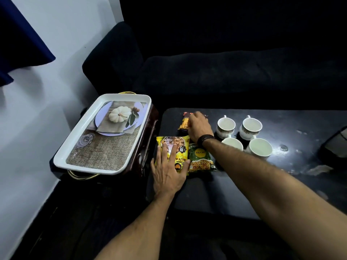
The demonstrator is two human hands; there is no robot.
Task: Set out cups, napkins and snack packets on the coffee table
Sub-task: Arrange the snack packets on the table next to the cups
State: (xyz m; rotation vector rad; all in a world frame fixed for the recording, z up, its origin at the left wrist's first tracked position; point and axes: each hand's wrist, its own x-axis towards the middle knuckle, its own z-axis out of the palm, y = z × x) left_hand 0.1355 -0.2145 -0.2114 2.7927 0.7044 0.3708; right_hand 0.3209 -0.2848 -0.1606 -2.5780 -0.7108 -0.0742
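Several white cups (226, 126) stand grouped on the dark coffee table (244, 184). Left of them lie three snack packets. My left hand (168, 171) rests flat, fingers spread, on the yellow packet (180, 147) at the table's left edge. A green packet (199, 158) lies right beside the yellow one. My right hand (200, 126) reaches across and closes its fingers on the far orange-and-dark packet (184, 123), which it partly hides. No napkins show.
A white tray (75, 139) with a printed pumpkin picture sits on a dark side stand left of the table. A black sofa (225, 72) runs behind the table. A dark object (334, 145) lies at the table's right edge. A white wall is at left.
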